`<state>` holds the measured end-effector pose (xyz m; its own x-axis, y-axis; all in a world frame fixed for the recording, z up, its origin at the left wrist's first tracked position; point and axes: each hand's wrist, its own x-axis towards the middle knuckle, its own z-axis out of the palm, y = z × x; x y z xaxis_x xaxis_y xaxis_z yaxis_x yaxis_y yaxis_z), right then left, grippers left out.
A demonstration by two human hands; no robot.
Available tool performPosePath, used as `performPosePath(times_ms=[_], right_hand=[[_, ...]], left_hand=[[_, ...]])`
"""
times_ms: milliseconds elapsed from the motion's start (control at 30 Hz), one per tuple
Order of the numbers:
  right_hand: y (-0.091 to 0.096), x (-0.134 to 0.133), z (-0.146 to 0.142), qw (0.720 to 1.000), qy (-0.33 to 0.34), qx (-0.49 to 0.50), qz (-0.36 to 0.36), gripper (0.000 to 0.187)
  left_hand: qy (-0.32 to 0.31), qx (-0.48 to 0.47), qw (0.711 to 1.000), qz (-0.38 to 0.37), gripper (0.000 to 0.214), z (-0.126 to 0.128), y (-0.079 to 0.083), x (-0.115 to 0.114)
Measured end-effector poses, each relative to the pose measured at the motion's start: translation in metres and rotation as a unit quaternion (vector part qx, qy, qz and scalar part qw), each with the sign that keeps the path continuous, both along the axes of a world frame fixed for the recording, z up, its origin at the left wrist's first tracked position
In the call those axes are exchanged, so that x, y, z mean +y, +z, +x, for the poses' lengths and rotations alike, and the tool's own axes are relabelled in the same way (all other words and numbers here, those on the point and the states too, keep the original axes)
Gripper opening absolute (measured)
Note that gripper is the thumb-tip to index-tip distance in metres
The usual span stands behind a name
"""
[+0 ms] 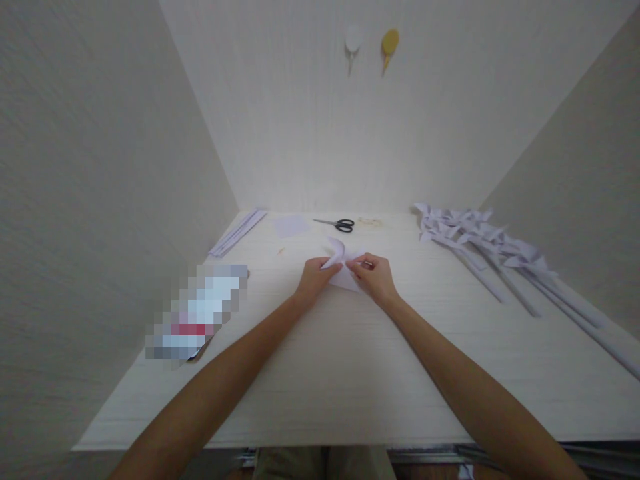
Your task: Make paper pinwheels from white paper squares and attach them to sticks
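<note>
A white paper pinwheel [345, 279] with curled flaps is held between my two hands over the middle of the table. My left hand [316, 277] grips its left side, thumb on top near the centre. From the right, my right hand [373, 277] pinches the paper close to its centre with thumb and forefinger. Whether a small pin sits between those fingertips is hidden. Just beyond the hands lie scissors [343, 225] with black handles and a flat square sheet of paper [291, 226].
Finished-looking pinwheels on paper sticks [480, 240] lie piled at the right. Rolled paper sticks [237, 233] rest at the back left, above a blurred-out phone-like device [200, 313]. Small yellowish bits [370, 222] lie by the scissors. Walls enclose three sides; two hooks [391, 41] hang at the back.
</note>
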<state>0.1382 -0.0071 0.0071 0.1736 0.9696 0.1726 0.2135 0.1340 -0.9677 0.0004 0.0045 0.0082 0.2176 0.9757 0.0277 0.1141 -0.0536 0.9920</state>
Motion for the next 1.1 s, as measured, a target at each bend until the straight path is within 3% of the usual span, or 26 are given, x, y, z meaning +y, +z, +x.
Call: performPosePath(times_ms=[600,1100], right_hand=[[-0.0016,0.0012,0.0003,0.998,-0.013,-0.043,0.047,0.024],[-0.0023,0.0001,-0.0005,0.998,-0.015,-0.052,0.043,0.022]], left_hand=[[0.002,0.007,1.000,0.016,0.031,0.0002,0.0015,-0.0007],[0.012,0.035,0.999,0.011,0.031,0.0006,0.0048,-0.0023]])
